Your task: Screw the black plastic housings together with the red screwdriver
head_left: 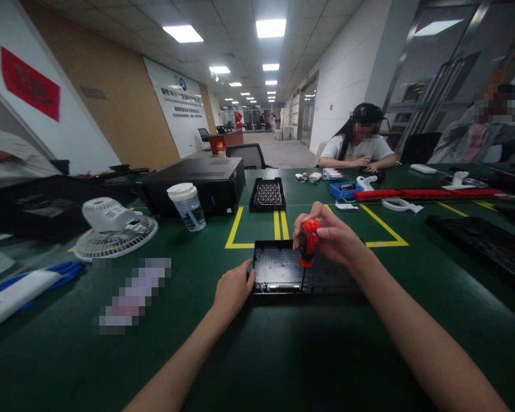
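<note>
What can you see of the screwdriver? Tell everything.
The screwdriver has a glossy red-and-black handle that looks plastic, a red collar and a thin dark shaft. It stands nearly upright, handle uppermost, held in the right hand. The shaft points down into the black tray, near a metallic strip's right end; contact there is unclear.

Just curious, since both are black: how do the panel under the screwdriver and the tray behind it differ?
The panel looks wider, the tray narrower. The left hand touches the panel; no hand touches the tray. Both are black and lie on the green table.
</note>
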### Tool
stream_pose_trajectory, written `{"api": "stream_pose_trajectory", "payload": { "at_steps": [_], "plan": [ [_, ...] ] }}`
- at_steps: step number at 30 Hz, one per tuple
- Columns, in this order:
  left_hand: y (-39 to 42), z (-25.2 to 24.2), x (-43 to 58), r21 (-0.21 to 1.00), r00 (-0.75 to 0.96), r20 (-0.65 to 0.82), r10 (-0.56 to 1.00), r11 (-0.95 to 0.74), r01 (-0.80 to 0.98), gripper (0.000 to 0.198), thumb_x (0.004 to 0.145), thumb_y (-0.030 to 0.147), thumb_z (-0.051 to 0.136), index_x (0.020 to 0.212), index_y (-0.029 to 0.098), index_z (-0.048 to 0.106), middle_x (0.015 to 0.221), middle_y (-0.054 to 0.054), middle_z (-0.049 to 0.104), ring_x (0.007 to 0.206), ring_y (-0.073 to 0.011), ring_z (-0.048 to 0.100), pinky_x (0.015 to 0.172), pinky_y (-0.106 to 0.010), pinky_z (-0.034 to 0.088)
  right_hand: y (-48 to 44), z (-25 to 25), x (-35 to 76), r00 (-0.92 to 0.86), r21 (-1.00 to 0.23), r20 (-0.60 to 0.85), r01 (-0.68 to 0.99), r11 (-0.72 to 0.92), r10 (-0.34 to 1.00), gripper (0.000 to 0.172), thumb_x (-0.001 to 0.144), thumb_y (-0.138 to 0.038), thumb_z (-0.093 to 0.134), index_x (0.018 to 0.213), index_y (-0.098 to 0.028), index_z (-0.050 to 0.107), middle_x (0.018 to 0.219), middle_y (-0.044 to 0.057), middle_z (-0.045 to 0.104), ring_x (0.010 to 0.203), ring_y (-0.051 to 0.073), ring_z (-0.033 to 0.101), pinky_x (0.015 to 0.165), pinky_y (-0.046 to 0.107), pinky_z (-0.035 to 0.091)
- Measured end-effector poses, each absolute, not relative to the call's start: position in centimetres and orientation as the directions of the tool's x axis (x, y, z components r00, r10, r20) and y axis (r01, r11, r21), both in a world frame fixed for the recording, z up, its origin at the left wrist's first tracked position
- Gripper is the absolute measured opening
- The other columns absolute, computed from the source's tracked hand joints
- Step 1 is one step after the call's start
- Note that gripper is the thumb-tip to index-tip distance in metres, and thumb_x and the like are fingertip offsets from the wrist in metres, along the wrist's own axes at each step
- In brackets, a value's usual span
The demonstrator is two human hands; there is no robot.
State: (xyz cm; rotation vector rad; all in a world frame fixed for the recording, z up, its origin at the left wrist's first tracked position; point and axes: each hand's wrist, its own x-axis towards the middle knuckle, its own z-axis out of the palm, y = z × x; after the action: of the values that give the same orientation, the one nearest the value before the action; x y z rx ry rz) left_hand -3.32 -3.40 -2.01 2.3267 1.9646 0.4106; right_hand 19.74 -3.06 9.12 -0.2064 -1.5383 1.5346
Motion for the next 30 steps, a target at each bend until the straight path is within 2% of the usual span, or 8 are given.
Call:
{"api": "stream_pose_trajectory", "payload": {
  "at_steps": [13, 18, 30],
  "plan": [
    [-3.54, -1.69, -3.17, 0.213, 0.138, 0.144, 0.980, -0.167, 0.963, 0.040, 0.086, 0.039, 0.034, 0.121, 0.025, 0.046, 0.092, -0.005, 0.067, 0.080, -0.0191, 0.062, 0.070, -0.029, 0.046, -3.05, 9.44, 19.88, -0.483, -0.837, 0.517, -0.457, 0.300, 0.706, 0.021, 0.073, -0.015, 0.056, 0.081, -0.020, 0.037, 0.092, 0.005, 0.060, 0.078, 0.019, 0.061, 0.072, 0.039, 0.044],
    [-3.69, -1.47, -3.05, 0.218, 0.140, 0.128, 0.982, -0.165, 0.962, 0.040, 0.086, 0.038, 0.035, 0.122, 0.024, 0.046, 0.093, -0.005, 0.066, 0.080, -0.0177, 0.062, 0.071, -0.027, 0.046, -2.95, 9.42, 19.84, -0.448, -0.831, 0.527, -0.448, 0.328, 0.723, 0.024, 0.072, -0.016, 0.059, 0.080, -0.020, 0.037, 0.085, 0.003, 0.061, 0.074, 0.017, 0.061, 0.067, 0.034, 0.045],
    [-3.63, -1.56, -3.14, 0.218, 0.138, 0.133, 0.981, -0.165, 0.962, 0.040, 0.086, 0.037, 0.035, 0.122, 0.024, 0.045, 0.094, -0.006, 0.066, 0.080, -0.0178, 0.062, 0.071, -0.028, 0.046, -2.98, 9.36, 19.75, -0.413, -0.839, 0.523, -0.407, 0.363, 0.746, 0.027, 0.071, -0.019, 0.063, 0.078, -0.020, 0.037, 0.084, 0.003, 0.062, 0.071, 0.016, 0.061, 0.064, 0.032, 0.046]
  ]
}}
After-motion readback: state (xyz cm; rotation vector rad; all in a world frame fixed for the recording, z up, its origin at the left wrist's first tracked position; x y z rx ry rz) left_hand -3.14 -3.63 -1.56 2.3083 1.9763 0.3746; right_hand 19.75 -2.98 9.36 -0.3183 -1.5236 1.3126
